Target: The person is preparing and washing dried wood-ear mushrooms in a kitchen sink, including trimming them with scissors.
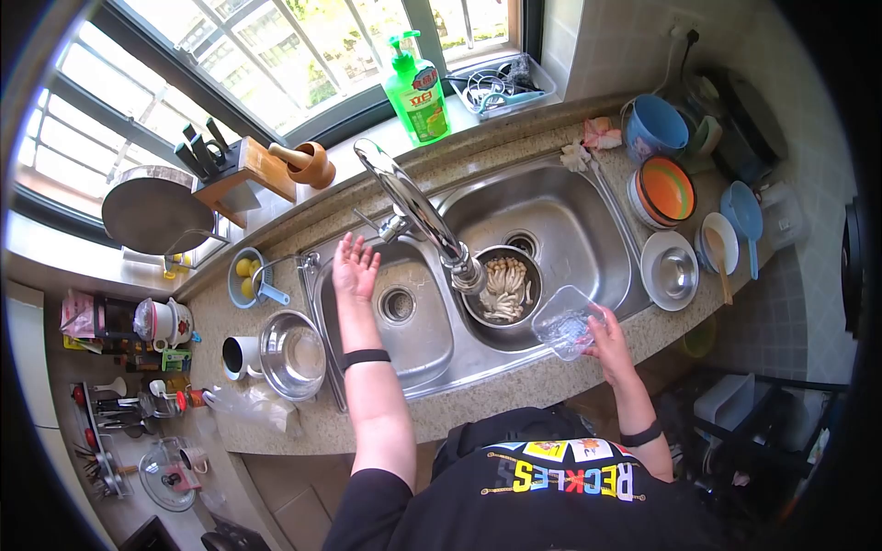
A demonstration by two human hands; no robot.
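My left hand (356, 267) is over the left sink basin (418, 344), palm up with the fingers apart, holding nothing. Just beyond its fingertips is the lever of the chrome faucet (404, 188). A clear plastic tray (562, 317) is gripped by its right side in my right hand (607, 345), over the front edge of the right sink basin (574, 207). Left of the tray, a metal pot (536, 292) stands in that basin under the faucet head. Pale, thin-stemmed mushrooms (503, 289) lie inside the pot.
Bowls (666, 190), a plate (650, 266) and a blue ladle (755, 262) crowd the counter on the right. A metal bowl (292, 354) and a mug (239, 356) stand on the left. Green soap (418, 101) and a knife block (248, 174) line the windowsill.
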